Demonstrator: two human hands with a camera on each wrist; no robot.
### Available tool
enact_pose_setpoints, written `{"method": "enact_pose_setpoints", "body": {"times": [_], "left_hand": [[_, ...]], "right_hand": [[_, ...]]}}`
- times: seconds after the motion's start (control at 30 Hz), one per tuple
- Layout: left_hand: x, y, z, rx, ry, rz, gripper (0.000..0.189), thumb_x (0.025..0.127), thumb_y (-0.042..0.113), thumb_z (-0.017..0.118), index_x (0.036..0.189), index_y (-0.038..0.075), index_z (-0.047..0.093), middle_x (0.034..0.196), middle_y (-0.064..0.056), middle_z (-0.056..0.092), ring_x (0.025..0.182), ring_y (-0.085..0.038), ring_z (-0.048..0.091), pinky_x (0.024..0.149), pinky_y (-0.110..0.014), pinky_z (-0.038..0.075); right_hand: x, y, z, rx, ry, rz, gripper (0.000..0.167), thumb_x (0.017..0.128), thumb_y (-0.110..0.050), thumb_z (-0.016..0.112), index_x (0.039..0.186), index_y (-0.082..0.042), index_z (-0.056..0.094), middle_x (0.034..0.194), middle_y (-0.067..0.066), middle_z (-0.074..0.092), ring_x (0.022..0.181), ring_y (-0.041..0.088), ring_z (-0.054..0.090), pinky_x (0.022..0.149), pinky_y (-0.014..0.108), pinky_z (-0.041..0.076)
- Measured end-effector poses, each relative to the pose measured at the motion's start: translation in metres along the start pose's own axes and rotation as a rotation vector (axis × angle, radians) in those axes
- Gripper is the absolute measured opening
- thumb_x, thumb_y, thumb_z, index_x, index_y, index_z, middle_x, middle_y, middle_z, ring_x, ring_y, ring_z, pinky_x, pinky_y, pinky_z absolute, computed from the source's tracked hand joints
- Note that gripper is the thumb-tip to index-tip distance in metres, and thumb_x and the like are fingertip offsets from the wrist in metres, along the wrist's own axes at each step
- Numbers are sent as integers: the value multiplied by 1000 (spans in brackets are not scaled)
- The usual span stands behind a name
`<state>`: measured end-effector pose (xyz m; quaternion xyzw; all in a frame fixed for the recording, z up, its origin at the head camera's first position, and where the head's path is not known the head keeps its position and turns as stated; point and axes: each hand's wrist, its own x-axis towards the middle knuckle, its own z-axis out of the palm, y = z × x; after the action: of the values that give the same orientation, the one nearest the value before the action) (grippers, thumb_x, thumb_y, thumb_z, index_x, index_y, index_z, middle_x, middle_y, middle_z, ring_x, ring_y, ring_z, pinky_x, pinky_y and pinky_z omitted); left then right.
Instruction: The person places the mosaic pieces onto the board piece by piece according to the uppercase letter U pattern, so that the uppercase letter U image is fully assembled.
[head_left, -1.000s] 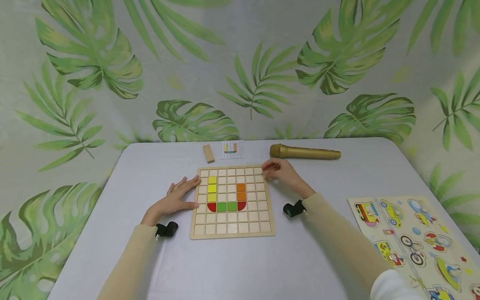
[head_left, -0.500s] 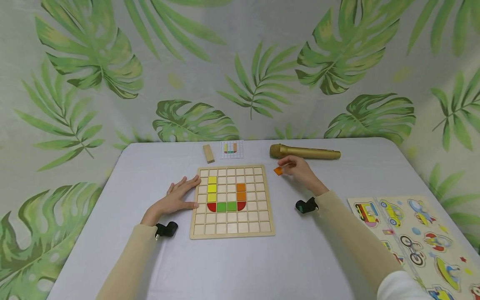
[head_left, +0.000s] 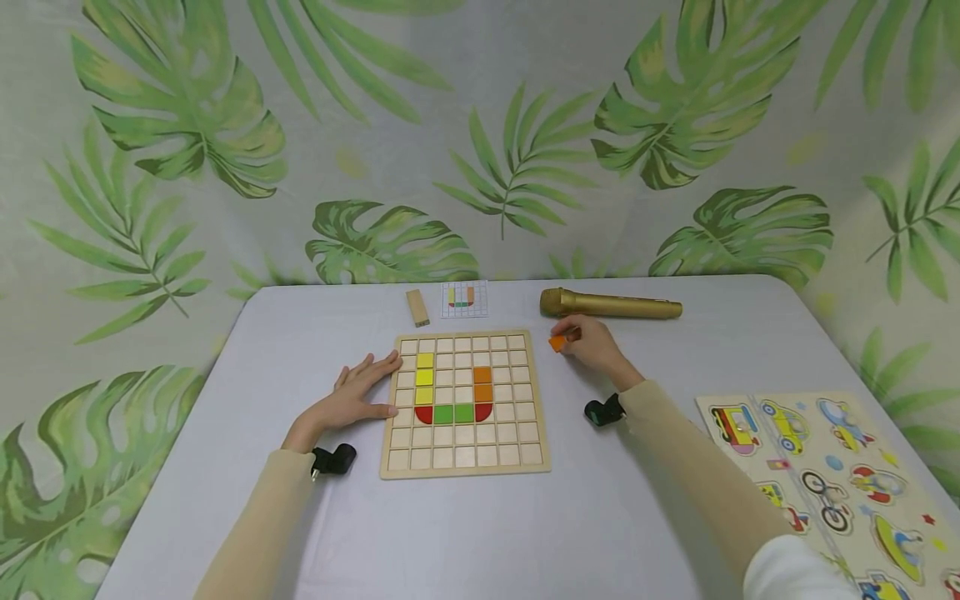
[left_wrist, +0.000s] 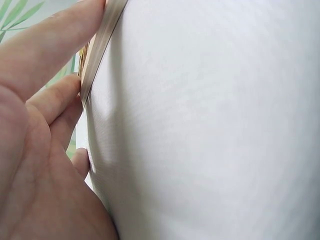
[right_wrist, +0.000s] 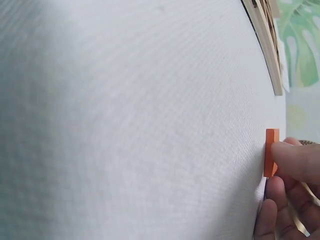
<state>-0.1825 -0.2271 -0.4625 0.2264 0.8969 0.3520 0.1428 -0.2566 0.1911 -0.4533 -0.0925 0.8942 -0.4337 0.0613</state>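
Note:
A square wooden grid board (head_left: 465, 473) lies on the table. On it, yellow tiles (head_left: 424, 377) on the left, green tiles (head_left: 453, 413) below and orange tiles (head_left: 482, 384) on the right form a U with red rounded corner tiles (head_left: 423, 414). My left hand (head_left: 351, 402) rests with extended fingers against the board's left edge; in the left wrist view its fingertips meet the wooden rim (left_wrist: 97, 55). Right of the board's upper corner, my right hand (head_left: 594, 343) pinches a loose orange tile (right_wrist: 271, 150) between thumb and fingers, close over the white cloth.
Behind the board lie a small wooden block (head_left: 417, 307) and a card (head_left: 464, 300) printed with a coloured U. A gold microphone (head_left: 611, 304) lies just beyond my right hand. At the right edge is a vehicle puzzle board (head_left: 832, 483).
My right hand has moved right from the board's upper right corner, and an orange tile now shows in its fingers. In the last half second it shifts slightly left. My left hand stays put.

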Motion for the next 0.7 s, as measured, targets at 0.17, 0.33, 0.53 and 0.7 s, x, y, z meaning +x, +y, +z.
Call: {"method": "enact_pose_setpoints", "body": {"times": [0.17, 0.33, 0.53, 0.7], "left_hand": [[0, 0, 0, -1, 1, 5, 82, 87, 31, 70, 151, 5, 27, 157, -14, 17, 142, -41, -2, 104, -63, -12], [-1, 1, -1, -3, 0, 8, 82, 87, 31, 70, 151, 5, 27, 157, -14, 16, 142, -41, -2, 104, -63, -12], [-2, 2, -1, -7, 4, 5, 81, 87, 31, 70, 151, 5, 27, 157, -14, 17, 142, -41, -2, 104, -63, -12], [-1, 1, 0, -4, 2, -2, 81, 87, 32, 70, 151, 6, 27, 158, -14, 17, 143, -40, -3, 104, -62, -12]], "right_hand": [[-1, 0, 1, -58, 21, -15, 27, 75, 11, 67, 100, 3, 67, 101, 16, 57, 90, 28, 53, 80, 37, 43], [-3, -1, 1, -38, 33, -14, 25, 75, 13, 64, 98, 3, 67, 98, 17, 59, 89, 30, 55, 78, 37, 44], [-6, -6, 1, 60, 20, 7, 20, 82, 11, 61, 101, 7, 65, 96, 19, 64, 85, 27, 57, 67, 28, 46], [-6, -13, 4, 168, 0, -13, 18, 86, 9, 62, 103, 10, 64, 97, 22, 64, 82, 21, 57, 63, 21, 45]]}}
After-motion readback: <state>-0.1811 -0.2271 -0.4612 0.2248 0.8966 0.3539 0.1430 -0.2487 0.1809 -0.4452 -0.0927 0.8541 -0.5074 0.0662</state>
